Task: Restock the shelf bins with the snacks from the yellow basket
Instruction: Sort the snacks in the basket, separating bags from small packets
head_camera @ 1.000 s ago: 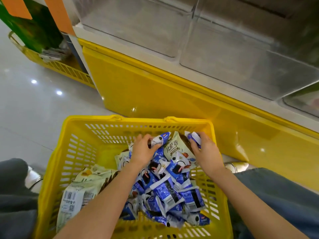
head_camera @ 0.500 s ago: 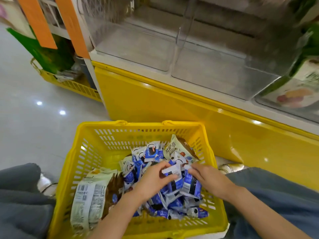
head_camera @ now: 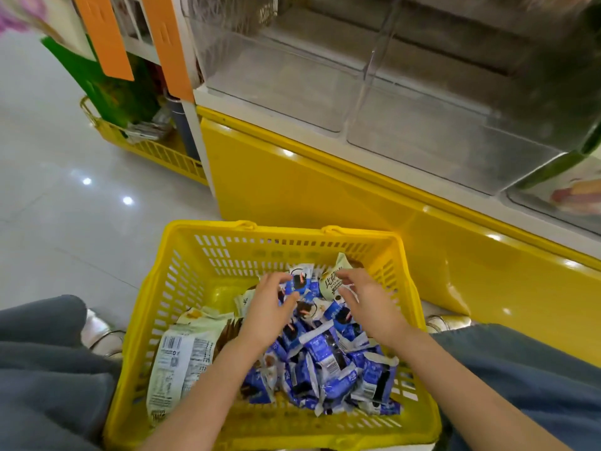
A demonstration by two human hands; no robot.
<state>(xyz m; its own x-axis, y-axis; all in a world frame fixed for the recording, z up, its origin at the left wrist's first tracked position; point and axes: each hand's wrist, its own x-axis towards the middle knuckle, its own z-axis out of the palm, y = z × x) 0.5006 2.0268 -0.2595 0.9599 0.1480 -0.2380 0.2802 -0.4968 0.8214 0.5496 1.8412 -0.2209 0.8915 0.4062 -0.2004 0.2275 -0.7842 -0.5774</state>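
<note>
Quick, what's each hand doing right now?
Left hand: fingers curled over blue snack packets; grip cannot be told.
Right hand: curled by cream packet; cannot be told.

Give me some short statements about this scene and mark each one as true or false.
1. The left hand and the right hand both reach into the yellow slotted plastic basket. True.
2. The clear plastic shelf bins are full of snacks. False: the two nearest look empty.
3. Small blue-and-white snack packets lie heaped in the basket. True.
4. The large pale green bag with a barcode lies in a shelf bin. False: it lies in the basket's left part.
</note>
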